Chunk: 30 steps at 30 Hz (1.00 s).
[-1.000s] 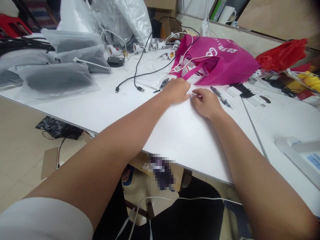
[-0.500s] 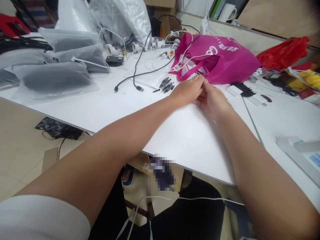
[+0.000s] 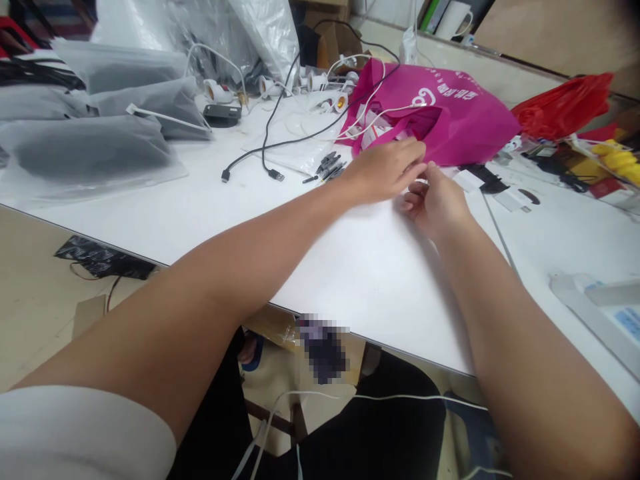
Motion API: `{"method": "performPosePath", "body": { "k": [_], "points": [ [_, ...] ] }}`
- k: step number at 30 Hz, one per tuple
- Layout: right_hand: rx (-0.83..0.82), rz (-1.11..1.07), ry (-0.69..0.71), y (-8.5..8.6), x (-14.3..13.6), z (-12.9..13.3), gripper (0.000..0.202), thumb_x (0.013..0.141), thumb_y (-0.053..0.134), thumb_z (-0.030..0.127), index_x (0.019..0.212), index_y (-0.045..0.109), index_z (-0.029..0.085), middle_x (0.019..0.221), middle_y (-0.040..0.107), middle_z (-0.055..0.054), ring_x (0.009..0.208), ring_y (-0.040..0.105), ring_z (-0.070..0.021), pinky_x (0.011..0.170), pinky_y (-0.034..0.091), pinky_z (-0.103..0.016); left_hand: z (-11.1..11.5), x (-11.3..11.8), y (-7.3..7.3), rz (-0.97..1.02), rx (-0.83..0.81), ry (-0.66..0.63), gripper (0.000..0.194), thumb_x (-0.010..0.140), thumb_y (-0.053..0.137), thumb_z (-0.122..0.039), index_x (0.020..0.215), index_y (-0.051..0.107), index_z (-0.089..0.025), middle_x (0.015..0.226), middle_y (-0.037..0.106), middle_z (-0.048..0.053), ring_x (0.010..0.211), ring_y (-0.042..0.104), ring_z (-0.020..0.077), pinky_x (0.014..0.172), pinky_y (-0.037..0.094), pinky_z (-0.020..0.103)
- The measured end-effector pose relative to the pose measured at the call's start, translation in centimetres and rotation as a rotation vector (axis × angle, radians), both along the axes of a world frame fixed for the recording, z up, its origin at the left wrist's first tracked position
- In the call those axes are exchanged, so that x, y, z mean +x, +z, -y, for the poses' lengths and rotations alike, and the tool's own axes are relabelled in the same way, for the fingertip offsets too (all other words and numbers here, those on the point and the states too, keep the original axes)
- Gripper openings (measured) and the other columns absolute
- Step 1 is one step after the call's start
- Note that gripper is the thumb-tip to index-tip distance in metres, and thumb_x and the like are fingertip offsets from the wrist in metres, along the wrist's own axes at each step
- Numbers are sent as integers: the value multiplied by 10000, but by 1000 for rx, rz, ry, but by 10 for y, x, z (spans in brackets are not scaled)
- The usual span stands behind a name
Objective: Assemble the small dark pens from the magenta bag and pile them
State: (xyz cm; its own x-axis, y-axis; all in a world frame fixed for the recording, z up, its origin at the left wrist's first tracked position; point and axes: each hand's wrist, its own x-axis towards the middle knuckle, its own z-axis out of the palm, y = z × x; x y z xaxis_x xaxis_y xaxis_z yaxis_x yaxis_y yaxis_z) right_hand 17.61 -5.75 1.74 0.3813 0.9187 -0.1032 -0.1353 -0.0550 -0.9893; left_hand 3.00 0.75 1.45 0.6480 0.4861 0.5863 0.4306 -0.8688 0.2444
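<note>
My left hand (image 3: 387,170) and my right hand (image 3: 440,200) meet over the white table (image 3: 370,267), fingertips together. Both have their fingers pinched; whatever lies between them is hidden or too small to make out. Just beyond them lies the magenta bag (image 3: 470,123), its mouth toward me with small white and red packets (image 3: 375,130) inside. Left of my left wrist is a small pile of slim dark pieces (image 3: 330,165). A black USB cable (image 3: 263,148) curls across the table farther left, both plugs showing.
Frosted zip bags (image 3: 95,150) with dark contents stand at the left. Behind are white lamp sockets (image 3: 220,90) and clear plastic bags (image 3: 265,40). To the right lie white pieces (image 3: 513,199), a red plastic bag (image 3: 563,107) and a white tray (image 3: 600,313). The table's front edge runs below my forearms.
My hands have shifted slightly right, and their fingers have spread a little from the tight clasp, still meeting at the tips. The view has turned slightly.
</note>
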Motion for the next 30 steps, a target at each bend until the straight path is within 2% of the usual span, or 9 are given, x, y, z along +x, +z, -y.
{"method": "performPosePath", "body": {
  "k": [3, 5, 7, 10, 13, 19, 24, 27, 30],
  "points": [
    [-62, -6, -116, 2, 1, 3, 326, 1230, 520, 361, 917, 536, 273, 642, 271, 85, 508, 191, -117, 425, 235, -215, -24, -27, 18, -18, 62, 68, 399, 1231, 419, -342, 1204, 803, -234, 1269, 846, 195, 1181, 761, 363, 1026, 561, 555],
    [-48, 35, -116, -1, 4, 1, 310, 1206, 564, 442, 940, 524, 288, 649, 271, 83, 502, 177, -122, 429, 205, -237, -36, -48, 27, -19, 56, 174, 425, 1245, 417, -391, 1150, 813, -269, 1201, 851, 185, 1086, 726, 328, 979, 543, 550],
    [-12, 98, -91, -7, 8, -3, 353, 1151, 629, 576, 957, 507, 308, 662, 279, 78, 500, 178, -133, 454, 195, -273, -43, -63, 30, -31, 32, 238, 411, 1246, 470, -410, 1146, 821, -220, 1172, 852, 163, 1087, 715, 305, 977, 528, 528],
    [27, 217, -59, -14, 15, -9, 442, 1065, 658, 731, 962, 502, 330, 678, 272, 67, 516, 187, -159, 515, 201, -324, -42, -68, 27, -89, -31, 274, 383, 1212, 504, -440, 1168, 849, -279, 1142, 868, 108, 1188, 719, 324, 1032, 535, 532],
    [27, 289, -38, -16, 19, -10, 474, 1010, 691, 782, 961, 514, 345, 688, 271, 56, 539, 204, -182, 548, 221, -352, -36, -58, 21, -159, -53, 250, 384, 1177, 503, -431, 1208, 874, -334, 1152, 889, 102, 1266, 749, 352, 1044, 556, 540],
    [4, 305, 11, -6, 10, -1, 415, 1029, 752, 669, 927, 538, 329, 687, 332, 54, 530, 191, -153, 495, 197, -319, -33, -50, 16, -184, 10, 214, 372, 1110, 514, -330, 1166, 875, -256, 1150, 900, 130, 1160, 830, 341, 989, 590, 490],
    [-43, 278, -11, -1, 1, 4, 274, 1080, 714, 452, 913, 571, 289, 681, 384, 56, 489, 212, -108, 456, 184, -274, -37, -66, 20, -195, -112, 268, 391, 1093, 536, -416, 1241, 896, -377, 1141, 919, 82, 1234, 808, 322, 1021, 619, 515],
    [-23, 281, -14, -2, 0, 3, 308, 1083, 724, 463, 891, 560, 286, 671, 383, 57, 465, 221, -103, 450, 182, -272, -42, -78, 23, -200, -158, 313, 413, 1087, 513, -452, 1229, 901, -447, 1132, 929, 45, 1260, 797, 306, 1043, 620, 525],
    [-11, 282, -8, -4, 1, 2, 314, 1073, 733, 464, 875, 564, 287, 669, 368, 60, 464, 221, -105, 443, 173, -267, -50, -84, 21, -195, -159, 331, 410, 1058, 526, -434, 1215, 904, -452, 1175, 933, 22, 1254, 797, 293, 1063, 624, 512]
  ]
}}
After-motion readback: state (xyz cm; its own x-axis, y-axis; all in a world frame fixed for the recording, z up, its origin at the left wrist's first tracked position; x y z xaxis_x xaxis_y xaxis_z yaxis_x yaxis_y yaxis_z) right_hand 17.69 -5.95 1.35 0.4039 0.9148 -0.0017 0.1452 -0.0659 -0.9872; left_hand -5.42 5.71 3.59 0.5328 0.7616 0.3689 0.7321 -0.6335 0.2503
